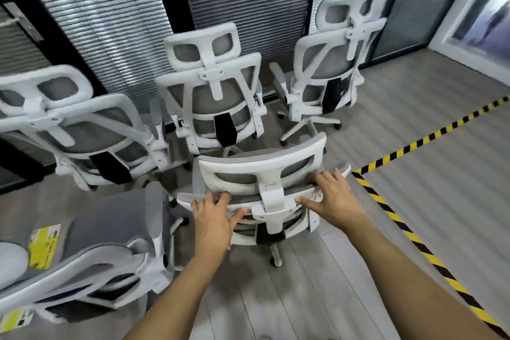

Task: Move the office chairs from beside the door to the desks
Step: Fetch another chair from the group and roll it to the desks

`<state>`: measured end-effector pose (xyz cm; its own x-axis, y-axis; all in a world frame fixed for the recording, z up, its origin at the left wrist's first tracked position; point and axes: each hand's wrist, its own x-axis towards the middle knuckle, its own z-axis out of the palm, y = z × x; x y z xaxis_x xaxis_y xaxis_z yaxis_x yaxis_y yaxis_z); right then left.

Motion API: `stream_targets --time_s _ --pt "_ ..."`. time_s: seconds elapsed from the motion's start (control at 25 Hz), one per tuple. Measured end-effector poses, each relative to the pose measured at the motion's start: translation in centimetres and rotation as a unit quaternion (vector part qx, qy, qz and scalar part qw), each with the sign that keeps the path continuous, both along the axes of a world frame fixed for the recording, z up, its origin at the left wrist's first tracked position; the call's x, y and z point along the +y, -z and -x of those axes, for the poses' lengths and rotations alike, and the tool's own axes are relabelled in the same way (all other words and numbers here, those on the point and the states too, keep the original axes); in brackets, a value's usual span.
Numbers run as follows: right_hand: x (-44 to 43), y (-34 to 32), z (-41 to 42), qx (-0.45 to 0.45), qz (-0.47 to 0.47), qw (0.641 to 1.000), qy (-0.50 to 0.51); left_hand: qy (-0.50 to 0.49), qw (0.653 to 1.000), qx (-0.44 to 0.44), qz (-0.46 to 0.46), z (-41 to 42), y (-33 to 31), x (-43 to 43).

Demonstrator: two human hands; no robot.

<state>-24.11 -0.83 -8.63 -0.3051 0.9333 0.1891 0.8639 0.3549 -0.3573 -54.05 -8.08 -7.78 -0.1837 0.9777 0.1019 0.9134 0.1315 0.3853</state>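
Grey plank flooring [414, 152], crossed by striped yellow-and-black hazard tape [430, 135], runs up to glass partitions hung with slatted blinds [110, 22]. Five office chairs [215, 96] share white plastic frames, grey mesh backs and curved headrests: three stand along the blinds, a lower-left chair [110, 229] bears yellow labels [44, 246], and the nearest chair [262, 171] is central. The left hand [212, 218] and right hand [331, 196] curl their fingers over its backrest's top edge.

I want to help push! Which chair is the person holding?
The front middle chair: the left hand and right hand grip its back's top edge; it alone is touched.
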Motion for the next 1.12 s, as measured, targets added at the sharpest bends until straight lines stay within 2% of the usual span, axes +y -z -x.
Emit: stream_targets --time_s 0.24,0.56,0.8,0.92,1.12 --pt "-4.0 0.1 -9.3 0.006 -0.026 0.992 0.122 0.111 0.994 -0.007 0.003 -8.3 0.8 2.9" --pt "-11.2 0.4 -26.6 0.036 -0.05 0.959 0.276 0.266 0.964 0.01 -0.022 -27.1 1.2 5.3" --pt "-17.4 1.1 -38.7 0.02 -0.117 0.911 0.395 0.376 0.925 0.004 -0.053 -42.8 1.6 6.0" --pt "-20.3 1.6 -43.9 -0.018 -0.097 0.876 0.471 0.424 0.904 -0.018 -0.054 -50.5 1.9 6.7" --pt "-24.7 1.9 -53.6 0.015 -0.104 0.829 0.549 0.495 0.864 -0.063 -0.062 -64.6 2.3 6.1"
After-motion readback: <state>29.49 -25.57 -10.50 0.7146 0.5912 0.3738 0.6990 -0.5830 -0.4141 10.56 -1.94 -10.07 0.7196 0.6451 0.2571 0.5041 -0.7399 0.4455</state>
